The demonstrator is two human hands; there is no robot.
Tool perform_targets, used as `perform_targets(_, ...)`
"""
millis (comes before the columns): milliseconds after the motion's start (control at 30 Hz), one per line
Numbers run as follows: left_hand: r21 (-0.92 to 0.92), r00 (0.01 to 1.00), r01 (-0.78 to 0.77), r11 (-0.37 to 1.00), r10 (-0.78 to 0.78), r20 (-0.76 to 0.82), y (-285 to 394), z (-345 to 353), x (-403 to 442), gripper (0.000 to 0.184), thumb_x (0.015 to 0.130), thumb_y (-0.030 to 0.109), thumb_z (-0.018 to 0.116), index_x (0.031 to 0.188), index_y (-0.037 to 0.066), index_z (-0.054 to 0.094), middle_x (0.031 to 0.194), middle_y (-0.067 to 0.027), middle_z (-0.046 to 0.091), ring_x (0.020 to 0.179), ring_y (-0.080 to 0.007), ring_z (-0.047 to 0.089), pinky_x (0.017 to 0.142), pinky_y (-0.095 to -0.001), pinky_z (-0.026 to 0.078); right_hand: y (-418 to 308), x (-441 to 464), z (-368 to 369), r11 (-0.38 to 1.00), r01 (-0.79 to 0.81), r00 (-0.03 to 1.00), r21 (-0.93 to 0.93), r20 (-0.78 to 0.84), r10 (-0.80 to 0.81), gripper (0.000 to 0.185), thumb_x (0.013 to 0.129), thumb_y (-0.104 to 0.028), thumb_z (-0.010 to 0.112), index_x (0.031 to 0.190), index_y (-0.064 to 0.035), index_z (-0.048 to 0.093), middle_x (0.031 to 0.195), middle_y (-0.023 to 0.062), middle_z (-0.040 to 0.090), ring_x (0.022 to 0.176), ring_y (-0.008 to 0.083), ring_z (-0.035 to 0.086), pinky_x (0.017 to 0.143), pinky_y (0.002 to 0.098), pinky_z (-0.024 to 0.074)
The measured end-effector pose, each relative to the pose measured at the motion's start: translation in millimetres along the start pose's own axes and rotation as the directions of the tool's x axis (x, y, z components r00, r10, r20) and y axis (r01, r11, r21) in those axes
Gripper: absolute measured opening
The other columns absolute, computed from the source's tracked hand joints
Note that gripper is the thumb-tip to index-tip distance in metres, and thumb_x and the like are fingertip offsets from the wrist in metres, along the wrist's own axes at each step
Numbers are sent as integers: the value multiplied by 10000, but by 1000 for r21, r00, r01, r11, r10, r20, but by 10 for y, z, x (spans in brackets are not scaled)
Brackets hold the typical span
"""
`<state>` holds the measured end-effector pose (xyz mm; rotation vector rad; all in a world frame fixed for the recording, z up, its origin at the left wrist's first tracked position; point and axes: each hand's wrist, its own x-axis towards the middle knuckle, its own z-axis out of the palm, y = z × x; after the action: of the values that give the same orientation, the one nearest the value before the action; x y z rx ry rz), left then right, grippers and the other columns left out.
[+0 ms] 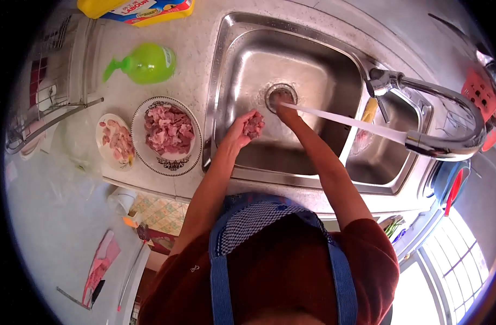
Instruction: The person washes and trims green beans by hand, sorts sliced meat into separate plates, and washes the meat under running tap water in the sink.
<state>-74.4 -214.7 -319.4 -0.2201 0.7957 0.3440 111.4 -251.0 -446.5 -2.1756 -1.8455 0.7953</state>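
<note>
A dark red top (280, 265) faces the sink (323, 81), over which the left hand (242, 129) curls half-closed around raw meat (254, 125), apparently so none drops, while the right hand (284, 104) reaches to the sink's drain (270, 98) under running water (345, 117), its grip impossible to tell.

The right hand (284, 105) blurs at the round steel drain (270, 98); reddish bits (254, 126) in the left hand (242, 130) are indistinct; the top edge crops a yellow plastic container (139, 10).
</note>
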Motion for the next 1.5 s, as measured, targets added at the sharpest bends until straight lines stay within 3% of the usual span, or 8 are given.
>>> perform_targets(233,-53,997,-24,998,20,-70,26,-46,-39,192,824,223,594,791,35,572,736,-75,588,669,-173,556,510,-237,456,158,191,34,924,310,936,-225,244,-254,137,768,-75,524,882,-11,566,750,131,612,665,250,620,567,384,502)
perform_targets(667,13,985,-98,995,99,-138,65,-221,35,156,849,189,556,864,35,575,734,-74,581,656,-183,550,523,-251,461,135,120,-630,862,-233,837,449,544,-57,155,780,-116,578,901,-21,575,753,93,620,659,168,611,571,345,506)
perform_targets(800,85,984,-46,995,60,-167,-55,-346,190,161,836,210,565,802,53,580,718,-45,582,642,-162,554,508,-261,461,-245,-426,-716,572,-382,903,726,423,67,236,785,-169,619,967,-25,579,852,78,634,754,136,605,635,308,509)
perform_targets(1000,120,999,21,993,-15,-46,-242,-168,226,220,798,297,592,736,87,570,677,-54,596,536,-182,567,468,-300,466,-1286,-1047,-1532,837,268,956,477,-235,-172,234,784,-113,587,1008,-46,566,847,122,629,814,282,616,702,339,491)
perform_targets(1133,47,995,97,994,-95,-36,-181,-77,230,233,800,265,598,703,56,565,780,-59,594,684,-210,581,552,-320,501,-1182,-1330,-2840,887,-259,964,382,47,261,228,823,-114,543,1025,-11,566,941,133,624,834,167,611,722,290,489)
perform_targets(1233,163,1000,-10,987,11,-3,-102,-62,215,238,786,293,617,716,75,554,673,-88,598,542,-201,575,418,-277,424,-1077,-1550,-3586,771,101,808,628,-504,305,429,842,-414,477,692,-18,547,619,10,481,552,106,405,552,230,336)
perform_targets(1300,150,999,33,988,-38,31,14,-144,199,227,798,276,604,734,63,553,710,-82,591,619,-211,579,480,-290,459,-1305,-1314,-3970,716,-26,524,697,-601,604,475,866,-440,403,625,-44,507,543,-4,406,525,91,332,503,249,234)
perform_targets(1500,54,995,-25,998,31,-99,-2,-8,93,216,807,253,601,753,51,548,702,-79,579,656,-220,585,541,-300,491,-1334,-653,-4194,821,9,674,571,-610,417,454,842,-452,527,787,-7,604,641,20,528,607,91,448,596,225,374)
